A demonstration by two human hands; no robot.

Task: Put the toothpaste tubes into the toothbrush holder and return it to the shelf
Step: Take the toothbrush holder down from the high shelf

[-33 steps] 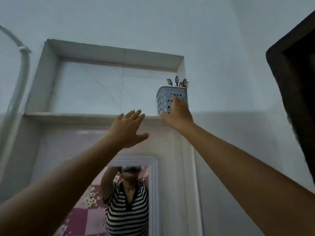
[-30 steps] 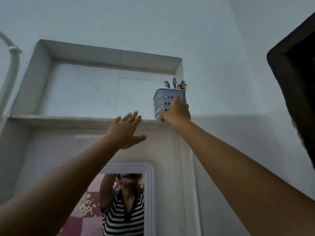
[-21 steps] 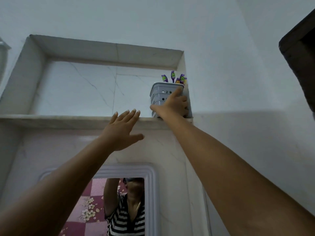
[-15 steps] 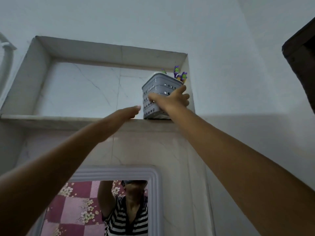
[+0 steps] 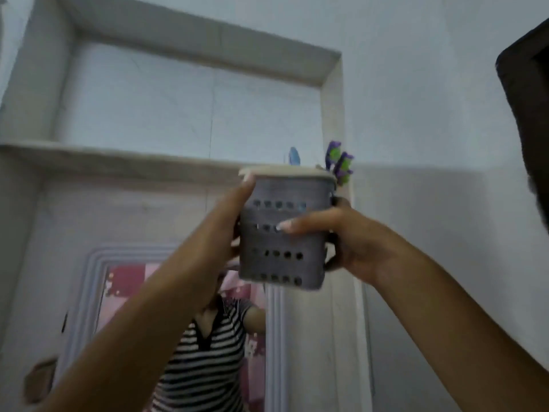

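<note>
The grey perforated toothbrush holder (image 5: 282, 248) is in the air in front of me, below the level of the marble shelf ledge (image 5: 118, 156). My left hand (image 5: 225, 221) grips its left side with the thumb at the rim. My right hand (image 5: 341, 236) wraps its right side, fingers across the front. Purple and green toothbrush heads (image 5: 340, 165) and a blue one (image 5: 294, 156) stick out above the rim. No toothpaste tube is visible. The picture is motion-blurred.
The recessed wall niche (image 5: 193, 108) sits above the ledge. Below hangs a white-framed mirror (image 5: 95, 292) reflecting a person in a striped shirt. A dark door frame (image 5: 528, 120) stands at the right edge.
The holder has come off the shelf and moved down toward me. My left hand, which was open below the ledge, now grips the holder's left side together with my right.
</note>
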